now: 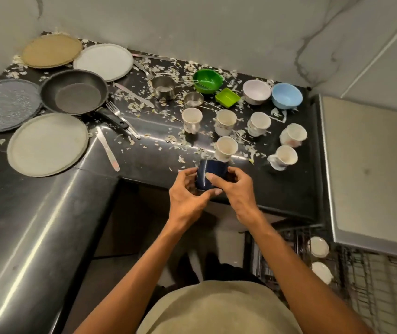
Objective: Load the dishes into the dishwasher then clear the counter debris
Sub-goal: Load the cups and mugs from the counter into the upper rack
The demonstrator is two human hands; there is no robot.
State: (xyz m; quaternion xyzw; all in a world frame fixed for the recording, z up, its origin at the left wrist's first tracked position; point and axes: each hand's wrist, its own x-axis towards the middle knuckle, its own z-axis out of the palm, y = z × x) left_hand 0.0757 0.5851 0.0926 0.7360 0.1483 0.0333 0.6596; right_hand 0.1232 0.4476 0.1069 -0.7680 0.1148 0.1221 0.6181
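Both our hands grip the dark blue mug (211,174) at the near edge of the black table (144,153): left hand (187,195) and right hand (234,189) curled round its sides. Six white cups (226,148) stand just beyond among pale scraps (168,75).

Dark blue mug (210,175), gripped by left hand (187,197) and right hand (234,189) at debris-strewn black table (144,155) edge; six white cups behind

Debris-strewn black counter (144,162), dishes (48,144)
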